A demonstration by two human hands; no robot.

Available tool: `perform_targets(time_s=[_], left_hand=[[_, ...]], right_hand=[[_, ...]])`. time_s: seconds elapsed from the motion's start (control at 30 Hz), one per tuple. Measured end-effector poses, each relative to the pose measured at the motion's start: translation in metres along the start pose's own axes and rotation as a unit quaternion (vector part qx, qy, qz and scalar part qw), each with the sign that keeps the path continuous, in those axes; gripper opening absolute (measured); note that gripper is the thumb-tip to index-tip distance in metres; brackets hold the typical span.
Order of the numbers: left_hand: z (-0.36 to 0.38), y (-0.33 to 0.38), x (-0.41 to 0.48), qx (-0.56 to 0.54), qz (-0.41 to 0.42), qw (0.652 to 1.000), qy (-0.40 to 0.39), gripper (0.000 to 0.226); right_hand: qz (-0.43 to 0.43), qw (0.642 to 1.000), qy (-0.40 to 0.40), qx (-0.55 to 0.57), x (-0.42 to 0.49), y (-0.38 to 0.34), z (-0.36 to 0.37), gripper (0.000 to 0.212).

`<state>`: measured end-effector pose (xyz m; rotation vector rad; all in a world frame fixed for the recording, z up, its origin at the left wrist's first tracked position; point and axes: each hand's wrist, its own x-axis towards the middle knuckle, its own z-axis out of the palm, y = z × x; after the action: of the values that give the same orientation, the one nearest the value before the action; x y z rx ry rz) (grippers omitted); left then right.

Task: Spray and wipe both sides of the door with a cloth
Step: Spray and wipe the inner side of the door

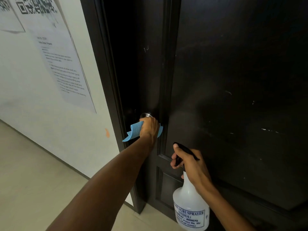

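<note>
The spray bottle (190, 209) is translucent white plastic, round-shouldered and narrowing to a thin neck, with a black trigger head on top. A label printed in dark blue letters wraps its lower body. The plastic is too cloudy to show whether there is any liquid inside. The right hand (191, 165) grips the bottle at the neck, fingers curled round the trigger and head, and holds it upright just in front of the door (233, 80).

The door is dark brown, nearly black, with a smooth, slightly glossy face, raised mouldings round recessed panels, and small pale scuffs scattered over it. A round, shiny metal knob (145, 115) sits near its left edge. The left hand (149, 126) is closed on the underside of the knob with a blue cloth (133, 131) held in its grip. The cloth is thin and finely textured, and its loose ends curl out on both sides of the hand.

To the left, a dark frame (103, 64) meets a white wall (33, 97) that carries printed paper sheets (66, 64) and a small orange mark (107, 132). The floor (33, 180) is pale tile.
</note>
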<state>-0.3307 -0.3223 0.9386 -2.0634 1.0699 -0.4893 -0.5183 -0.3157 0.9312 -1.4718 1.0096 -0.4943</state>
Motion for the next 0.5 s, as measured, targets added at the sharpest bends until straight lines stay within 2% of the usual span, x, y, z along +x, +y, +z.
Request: perform_targets(time_s=[0.2, 0.5], left_hand=[[0.003, -0.006, -0.012, 0.011, 0.033, 0.998, 0.047, 0.029], [0.009, -0.010, -0.011, -0.028, 0.032, 0.998, 0.054, 0.028]], right_hand=[[0.000, 1.000, 0.003, 0.011, -0.010, -0.006, 0.020, 0.037], [-0.008, 1.000, 0.028, 0.000, -0.012, 0.000, 0.032, 0.038]])
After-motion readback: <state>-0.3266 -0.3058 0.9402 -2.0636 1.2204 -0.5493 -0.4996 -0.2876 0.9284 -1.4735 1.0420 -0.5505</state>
